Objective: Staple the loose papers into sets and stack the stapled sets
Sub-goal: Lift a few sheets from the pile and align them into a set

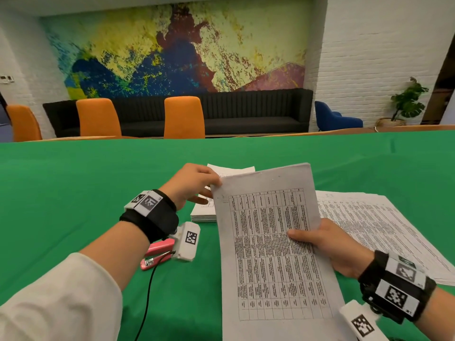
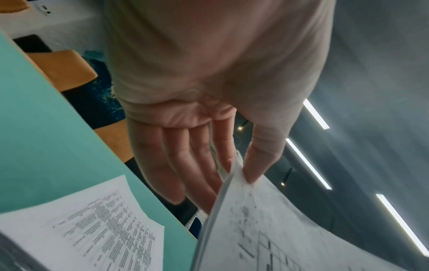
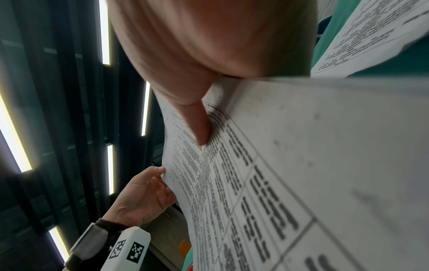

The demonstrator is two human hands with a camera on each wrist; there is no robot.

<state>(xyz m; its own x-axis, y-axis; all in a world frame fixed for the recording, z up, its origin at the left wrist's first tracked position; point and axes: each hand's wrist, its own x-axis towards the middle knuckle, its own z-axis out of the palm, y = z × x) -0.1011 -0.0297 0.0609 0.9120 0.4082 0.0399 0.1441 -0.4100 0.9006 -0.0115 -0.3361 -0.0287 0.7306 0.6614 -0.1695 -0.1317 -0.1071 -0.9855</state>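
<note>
Papers (image 1: 270, 242) in one set are held above the green counter (image 1: 73, 180): left hand (image 1: 190, 184) pinches the top corner, right hand (image 1: 337, 247) grips the side edge.

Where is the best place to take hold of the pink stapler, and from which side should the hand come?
Probably grip the pink stapler across its long body, coming from above. It lies flat on the green table, partly under the left wrist, so its sides seem reachable.

Bare green table (image 1: 73, 180) left, far side; stapler (image 1: 157, 252), paper stack (image 1: 204, 212), loose sheets (image 1: 381, 225) crowd centre-right.
</note>
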